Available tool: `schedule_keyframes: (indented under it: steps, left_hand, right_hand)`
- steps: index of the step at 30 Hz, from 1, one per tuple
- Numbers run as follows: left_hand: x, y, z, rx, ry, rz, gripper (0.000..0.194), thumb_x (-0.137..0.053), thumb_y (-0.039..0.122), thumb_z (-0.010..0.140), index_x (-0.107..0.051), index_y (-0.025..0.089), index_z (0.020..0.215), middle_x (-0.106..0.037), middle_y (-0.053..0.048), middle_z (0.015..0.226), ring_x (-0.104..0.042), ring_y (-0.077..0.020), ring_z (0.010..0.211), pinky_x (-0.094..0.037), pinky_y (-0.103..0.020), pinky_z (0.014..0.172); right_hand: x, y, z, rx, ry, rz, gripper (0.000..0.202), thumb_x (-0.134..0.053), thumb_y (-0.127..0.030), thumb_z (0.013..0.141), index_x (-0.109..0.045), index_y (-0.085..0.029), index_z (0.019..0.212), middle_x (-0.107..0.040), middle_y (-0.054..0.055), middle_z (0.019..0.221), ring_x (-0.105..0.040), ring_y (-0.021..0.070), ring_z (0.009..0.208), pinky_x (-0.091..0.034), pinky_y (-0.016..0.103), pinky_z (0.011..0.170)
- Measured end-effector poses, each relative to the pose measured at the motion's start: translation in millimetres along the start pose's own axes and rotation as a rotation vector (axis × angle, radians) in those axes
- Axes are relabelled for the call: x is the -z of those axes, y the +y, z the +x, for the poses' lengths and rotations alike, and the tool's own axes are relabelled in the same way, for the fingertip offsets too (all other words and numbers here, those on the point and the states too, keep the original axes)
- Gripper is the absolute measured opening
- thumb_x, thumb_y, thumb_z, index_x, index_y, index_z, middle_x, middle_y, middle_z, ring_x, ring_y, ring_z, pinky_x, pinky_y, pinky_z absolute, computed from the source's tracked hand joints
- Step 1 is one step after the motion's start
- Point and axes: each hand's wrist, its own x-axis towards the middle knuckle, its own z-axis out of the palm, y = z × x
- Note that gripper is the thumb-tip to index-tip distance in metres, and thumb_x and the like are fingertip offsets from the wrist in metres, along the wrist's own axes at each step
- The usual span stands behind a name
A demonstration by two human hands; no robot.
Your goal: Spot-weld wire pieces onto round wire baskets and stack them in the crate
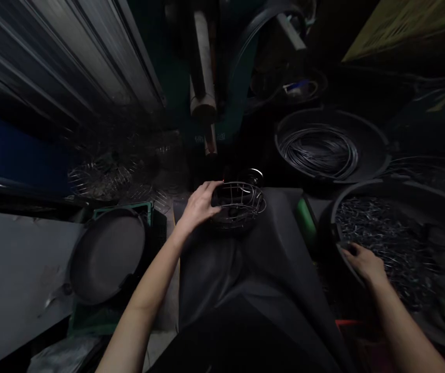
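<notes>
My left hand (201, 204) is closed on the left side of a round wire cage (241, 199), thumb below and fingers above. The cage has thin curved metal bars and sits in front of the machine, over the dark cloth on my lap. Over to the right, my right hand (365, 264) has its fingers curled at the near left rim of a large black tub (339, 207). A heap of small bent wire pieces (381, 238) lies in that tub. Its fingertips are partly hidden, and they look closed on the rim.
Behind the tub stands another black tub (373, 137) with coiled wire (319, 150). A machine with a cylindrical arm (203, 98) rises ahead. At left are an upturned-looking black pan (109, 254) on a green crate (90, 318) and piled wire frames (101, 178).
</notes>
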Motion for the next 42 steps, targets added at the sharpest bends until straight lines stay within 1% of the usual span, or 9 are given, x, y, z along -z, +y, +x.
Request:
schedule_keyframes:
  steps: [7, 12, 15, 18, 21, 24, 31, 35, 42]
  left_hand:
    - [-10.2, -17.0, -14.4, 0.013, 0.076, -0.096, 0.079, -0.07, 0.031, 0.074, -0.03, 0.02, 0.141, -0.04, -0.012, 0.141, -0.038, -0.0251, 0.132, -0.033, -0.043, 0.112]
    - [-6.1, -34.0, -29.8, 0.067, 0.091, -0.154, 0.086, -0.073, 0.042, 0.072, -0.029, 0.019, 0.142, -0.04, -0.013, 0.141, -0.04, -0.0249, 0.131, -0.034, -0.041, 0.112]
    - [-7.7, -37.6, -34.8, 0.075, 0.055, -0.167, 0.089, -0.074, 0.034, 0.07, -0.026, 0.019, 0.143, -0.036, -0.014, 0.143, -0.036, -0.0255, 0.135, -0.031, -0.042, 0.113]
    - [-11.9, -34.5, -31.9, 0.096, 0.061, -0.171, 0.084, -0.071, 0.024, 0.07, -0.029, 0.018, 0.142, -0.039, -0.013, 0.141, -0.039, -0.0243, 0.133, -0.032, -0.04, 0.113]
    - [-14.4, -29.3, -27.8, 0.141, 0.098, -0.184, 0.084, -0.069, 0.019, 0.068, -0.03, 0.019, 0.142, -0.046, -0.011, 0.136, -0.046, -0.024, 0.126, -0.038, -0.038, 0.108]
    - [-14.3, -25.0, -29.7, 0.165, 0.128, -0.21, 0.092, -0.069, 0.018, 0.065, -0.023, 0.023, 0.144, -0.051, -0.008, 0.131, -0.054, -0.0232, 0.117, -0.046, -0.035, 0.099]
    - [-5.5, -5.3, -32.7, 0.032, 0.195, -0.055, 0.083, -0.062, 0.015, 0.073, -0.023, 0.029, 0.145, -0.051, -0.006, 0.119, -0.053, -0.0214, 0.105, -0.046, -0.037, 0.095]
    - [-0.5, 4.4, -25.0, 0.021, 0.194, 0.072, 0.076, -0.058, 0.01, 0.075, -0.032, 0.037, 0.142, -0.042, -0.006, 0.115, -0.047, -0.0223, 0.109, -0.045, -0.038, 0.096]
    - [0.8, 6.8, -16.8, 0.021, 0.212, 0.17, 0.069, -0.054, 0.01, 0.078, -0.035, 0.034, 0.14, -0.042, -0.007, 0.113, -0.047, -0.0236, 0.11, -0.04, -0.046, 0.102]
  right_hand:
    - [15.9, -7.4, -16.8, -0.052, 0.109, -0.046, 0.037, -0.055, -0.027, 0.071, -0.021, -0.029, 0.056, -0.034, 0.002, 0.056, -0.056, 0.0365, 0.085, -0.032, 0.044, 0.065]
    - [47.8, -42.7, -33.3, -0.244, 0.203, 0.159, 0.029, -0.055, -0.028, 0.075, -0.029, -0.029, 0.062, -0.045, 0.005, 0.06, -0.061, 0.0323, 0.087, -0.037, 0.045, 0.076]
    - [56.0, -80.1, -53.8, -0.105, 0.227, 0.451, 0.009, -0.056, -0.033, 0.073, -0.051, -0.026, 0.074, -0.059, 0.009, 0.076, -0.061, 0.0253, 0.08, -0.043, 0.04, 0.078]
    - [41.6, -114.4, -72.5, 0.055, 0.054, 0.71, 0.033, -0.057, -0.048, 0.072, -0.059, -0.022, 0.092, -0.063, 0.007, 0.077, -0.058, 0.0195, 0.063, -0.047, 0.036, 0.064]
    - [16.2, -131.5, -80.7, 0.218, -0.044, 0.601, 0.045, -0.054, -0.059, 0.07, -0.062, -0.019, 0.088, -0.065, 0.008, 0.078, -0.059, 0.0206, 0.067, -0.048, 0.036, 0.067]
    - [7.5, -140.6, -83.4, 0.24, 0.008, 0.472, 0.049, -0.051, -0.063, 0.069, -0.064, -0.018, 0.082, -0.065, 0.008, 0.077, -0.06, 0.0219, 0.069, -0.048, 0.038, 0.069]
    - [56.7, -222.1, -111.4, 0.316, -0.207, 0.925, 0.037, -0.071, -0.051, 0.066, -0.064, -0.017, 0.079, -0.063, 0.002, 0.063, -0.059, 0.015, 0.054, -0.05, 0.026, 0.051]
    - [56.9, -272.2, -109.5, 0.407, -0.348, 1.046, 0.035, -0.073, -0.048, 0.067, -0.061, -0.016, 0.075, -0.062, 0.001, 0.06, -0.059, 0.0144, 0.052, -0.05, 0.025, 0.05]
    - [35.8, -296.9, -101.2, 0.475, -0.202, 0.891, 0.03, -0.065, -0.048, 0.076, -0.062, -0.019, 0.083, -0.069, 0.003, 0.074, -0.065, 0.0182, 0.066, -0.051, 0.028, 0.061]
